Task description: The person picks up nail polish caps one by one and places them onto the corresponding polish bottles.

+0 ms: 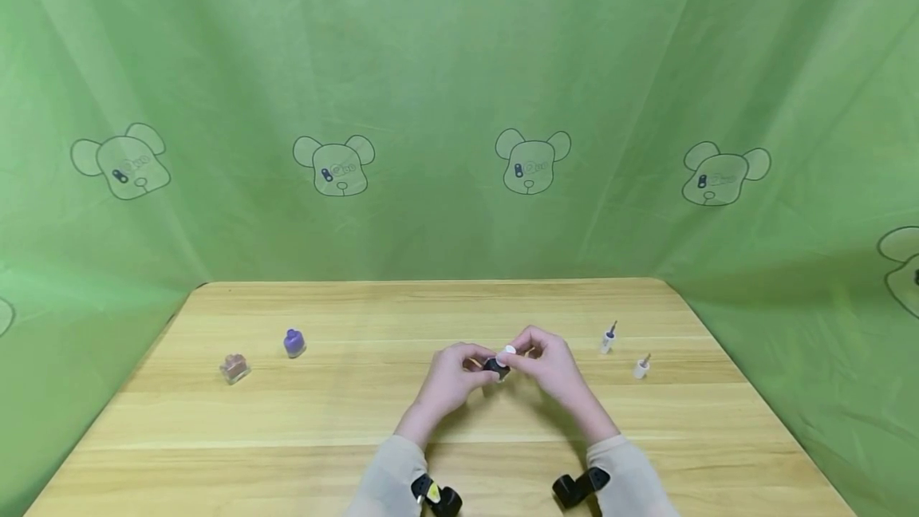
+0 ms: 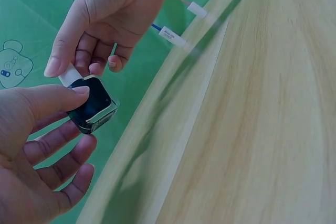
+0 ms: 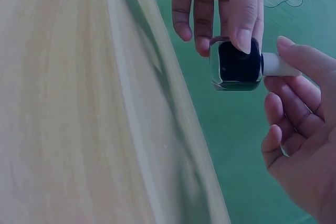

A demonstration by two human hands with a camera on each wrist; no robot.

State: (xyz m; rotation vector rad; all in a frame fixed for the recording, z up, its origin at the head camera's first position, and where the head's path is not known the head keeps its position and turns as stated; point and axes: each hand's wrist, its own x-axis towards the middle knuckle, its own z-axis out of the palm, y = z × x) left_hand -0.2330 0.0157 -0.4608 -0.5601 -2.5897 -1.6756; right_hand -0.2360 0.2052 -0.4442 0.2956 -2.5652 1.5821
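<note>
A small square glass nail polish bottle (image 3: 231,69) with dark polish is pinched between the thumb and fingers of my left hand (image 1: 451,377). Its white cap (image 3: 278,65) sits at the bottle's neck, and my right hand (image 1: 551,365) pinches that cap between thumb and fingers. Both hands are raised over the middle of the wooden table, the bottle tilted between them. In the left wrist view, the bottle's clear glass base (image 2: 102,116) points away from the cap. Whether the cap is screwed tight cannot be told.
Two open bottles, one purple (image 1: 293,343) and one pinkish-brown (image 1: 234,369), stand at the left of the wooden table (image 1: 323,437). On the right, two white caps (image 1: 607,341) (image 1: 641,369) stand with their brushes upward. A green curtain (image 1: 431,46) surrounds the table.
</note>
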